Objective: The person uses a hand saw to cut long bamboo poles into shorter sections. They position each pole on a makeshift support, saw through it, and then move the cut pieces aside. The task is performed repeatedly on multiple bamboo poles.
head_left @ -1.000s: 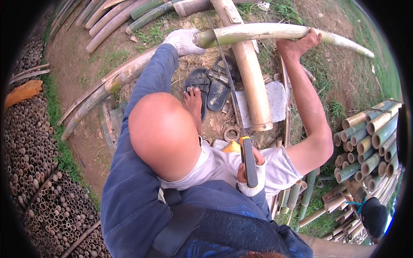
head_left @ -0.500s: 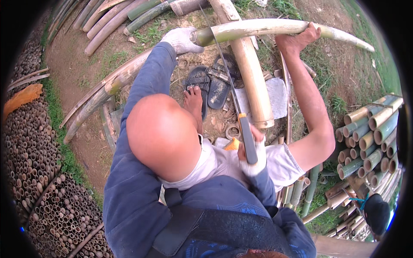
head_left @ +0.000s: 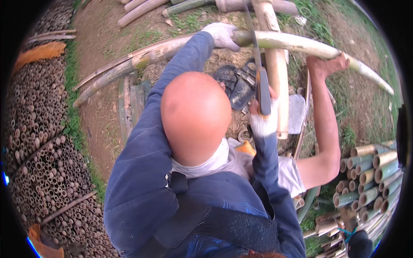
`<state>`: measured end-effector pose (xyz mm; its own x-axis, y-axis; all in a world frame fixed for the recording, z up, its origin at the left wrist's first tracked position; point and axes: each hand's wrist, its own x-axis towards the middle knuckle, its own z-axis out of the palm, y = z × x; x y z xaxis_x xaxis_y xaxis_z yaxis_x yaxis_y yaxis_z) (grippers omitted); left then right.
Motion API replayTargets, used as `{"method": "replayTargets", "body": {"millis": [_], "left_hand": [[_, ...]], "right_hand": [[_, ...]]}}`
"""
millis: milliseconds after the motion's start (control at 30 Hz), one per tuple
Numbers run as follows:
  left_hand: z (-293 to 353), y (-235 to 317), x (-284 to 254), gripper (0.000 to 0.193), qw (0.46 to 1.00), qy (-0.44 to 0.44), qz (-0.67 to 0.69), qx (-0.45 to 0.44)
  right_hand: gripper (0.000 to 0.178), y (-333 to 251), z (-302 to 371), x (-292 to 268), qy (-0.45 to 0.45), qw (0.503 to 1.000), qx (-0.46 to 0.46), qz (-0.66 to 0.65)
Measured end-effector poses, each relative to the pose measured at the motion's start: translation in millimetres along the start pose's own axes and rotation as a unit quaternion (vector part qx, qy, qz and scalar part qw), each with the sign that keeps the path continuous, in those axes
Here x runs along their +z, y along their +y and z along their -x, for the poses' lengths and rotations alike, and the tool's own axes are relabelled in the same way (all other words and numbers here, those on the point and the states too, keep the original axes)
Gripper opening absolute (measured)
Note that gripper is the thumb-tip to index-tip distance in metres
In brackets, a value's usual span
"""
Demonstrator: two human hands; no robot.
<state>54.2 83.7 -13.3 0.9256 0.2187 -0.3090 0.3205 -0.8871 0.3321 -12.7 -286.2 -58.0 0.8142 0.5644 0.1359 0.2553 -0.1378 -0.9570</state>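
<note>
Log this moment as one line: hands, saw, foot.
left hand: gloved, grasping bamboo pole | right hand: holding saw handle | saw blade: across pole beside left hand | right foot: bare, against pole

The left of two side-by-side head-worn fisheye cameras looks steeply down and forward, close above the blue shirt (head_left: 219, 189), with the handsaw (head_left: 263, 92) farther out; its wide, edge-bending field spans from stacked bamboo (head_left: 47, 129) at left to cut bamboo poles (head_left: 387, 172) at right.

No readable words, numbers or signs in view; blue print (head_left: 200, 246) on dark blue shirt (head_left: 219, 187) too unclear to read.
</note>
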Motion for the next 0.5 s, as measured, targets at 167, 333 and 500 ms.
{"method": "replayTargets", "body": {"millis": [167,333,500], "left_hand": [[4.9,-3.2,-1.2,0.078,0.999,0.016,0.011,0.04],[10.3,1.9,-5.6,0.072,1.0,0.0,0.03,0.007],[12.1,1.4,-5.4,0.078,0.999,-0.011,0.026,0.021]], "right_hand": [[0.06,-36.2,137.1,-70.8,0.079,0.997,-0.002,-0.01],[0.057,-14.4,7.4,-30.9,0.039,0.999,0.0,-0.006],[0.055,-6.1,-23.3,-26.6,-0.004,1.0,0.024,-0.02]]}}
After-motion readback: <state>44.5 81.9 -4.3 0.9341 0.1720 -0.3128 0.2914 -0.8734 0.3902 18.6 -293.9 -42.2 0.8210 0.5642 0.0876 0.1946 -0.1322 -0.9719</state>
